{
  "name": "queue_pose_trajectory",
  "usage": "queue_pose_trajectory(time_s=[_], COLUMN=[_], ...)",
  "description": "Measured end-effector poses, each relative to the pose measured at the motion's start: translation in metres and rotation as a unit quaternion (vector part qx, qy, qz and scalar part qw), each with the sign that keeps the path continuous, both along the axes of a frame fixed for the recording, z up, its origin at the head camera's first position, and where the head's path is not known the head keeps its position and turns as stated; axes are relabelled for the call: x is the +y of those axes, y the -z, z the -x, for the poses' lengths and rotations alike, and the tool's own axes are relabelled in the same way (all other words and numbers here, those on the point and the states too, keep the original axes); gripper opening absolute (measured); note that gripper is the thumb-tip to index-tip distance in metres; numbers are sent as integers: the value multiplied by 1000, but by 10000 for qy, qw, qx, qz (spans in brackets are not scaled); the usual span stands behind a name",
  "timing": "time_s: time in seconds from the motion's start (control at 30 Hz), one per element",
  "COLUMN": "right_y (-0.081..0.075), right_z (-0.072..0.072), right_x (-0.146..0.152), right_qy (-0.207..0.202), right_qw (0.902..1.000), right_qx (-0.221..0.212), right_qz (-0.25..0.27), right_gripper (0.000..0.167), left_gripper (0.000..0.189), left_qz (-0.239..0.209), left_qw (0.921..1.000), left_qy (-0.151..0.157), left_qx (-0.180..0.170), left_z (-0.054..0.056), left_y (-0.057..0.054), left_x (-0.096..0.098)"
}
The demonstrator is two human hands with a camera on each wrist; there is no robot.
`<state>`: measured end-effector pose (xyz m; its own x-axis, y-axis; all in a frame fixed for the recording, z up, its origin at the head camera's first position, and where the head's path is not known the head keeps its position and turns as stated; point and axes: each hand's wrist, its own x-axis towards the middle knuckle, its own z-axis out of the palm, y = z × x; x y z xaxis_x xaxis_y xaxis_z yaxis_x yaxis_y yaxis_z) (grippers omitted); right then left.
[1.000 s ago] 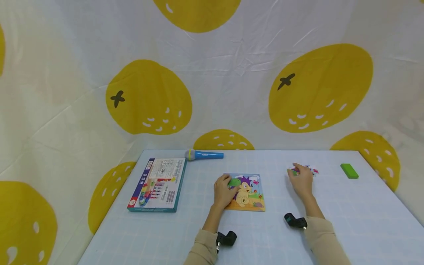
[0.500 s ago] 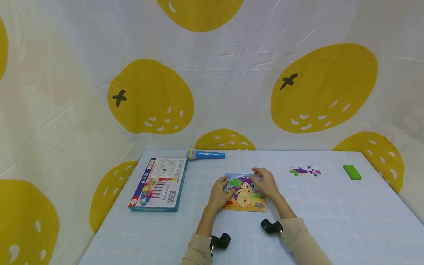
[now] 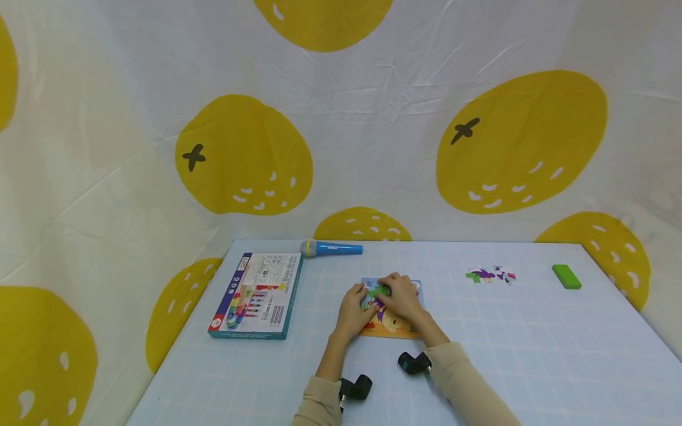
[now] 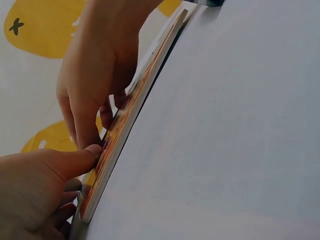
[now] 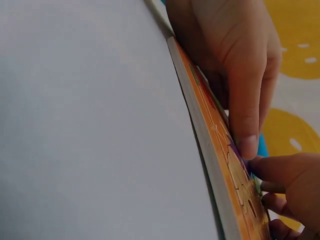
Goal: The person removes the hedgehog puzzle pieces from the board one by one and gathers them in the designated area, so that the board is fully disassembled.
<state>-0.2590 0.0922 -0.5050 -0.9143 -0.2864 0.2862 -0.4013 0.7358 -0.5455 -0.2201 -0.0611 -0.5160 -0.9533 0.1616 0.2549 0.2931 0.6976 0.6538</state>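
Observation:
A square jigsaw puzzle [image 3: 391, 328] with a cartoon hedgehog picture lies flat on the table. Along its left edge, my left hand [image 3: 351, 312] holds it, the thumb on the picture and the fingers at the side. My right hand [image 3: 403, 299] reaches across from the right, its bent fingertips on the puzzle's upper left part, close to the left thumb. In the right wrist view the right hand's fingertips [image 5: 264, 167] touch the picture; whether they pinch a piece is hidden. Several loose puzzle pieces [image 3: 483, 275] lie to the right, away from both hands.
A flat paint-set box [image 3: 261, 296] lies at the left of the table [image 3: 533, 343]. Behind it is a blue toy microphone [image 3: 335, 248]. A green block [image 3: 566, 276] sits at the far right. A patterned cloth [image 3: 373, 148] hangs behind the table.
From the loose pieces, my right hand has moved left onto the puzzle, then farther across to its upper left. My left hand has stayed at the left edge.

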Motion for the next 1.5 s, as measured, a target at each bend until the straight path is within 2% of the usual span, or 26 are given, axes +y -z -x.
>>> queue_pose_trajectory(time_s=[0.17,0.47,0.63,0.83,1.07,1.3,1.5], right_y=[-5,-16,-19,-18,-16,-12,-12], right_z=[4,16,18,18,15,12,13], right_x=[-1,2,2,2,2,3,8], right_qy=[-178,-518,-442,-380,-500,-568,-697], right_qw=[9992,9948,9935,9939,9910,9843,9791], right_qx=[-261,-838,-1041,-1035,-1104,-1116,-1006], right_qz=[-235,-265,-97,58,565,1241,1626], right_gripper=[34,33,31,32,31,41,24], left_gripper=[52,53,54,54,54,55,55], left_qz=[-13,-67,-85,-85,-163,-206,-273], left_qw=[9996,9991,9989,9988,9990,9987,9986], left_qy=[-275,-384,-414,-442,-410,-447,-453], left_qx=[-24,-186,-219,-193,-116,-155,-77], left_z=[-1,-2,-2,-2,-3,-5,-6], left_y=[-2,-2,-3,-2,-4,-2,-1], left_x=[2,2,3,4,3,3,3])
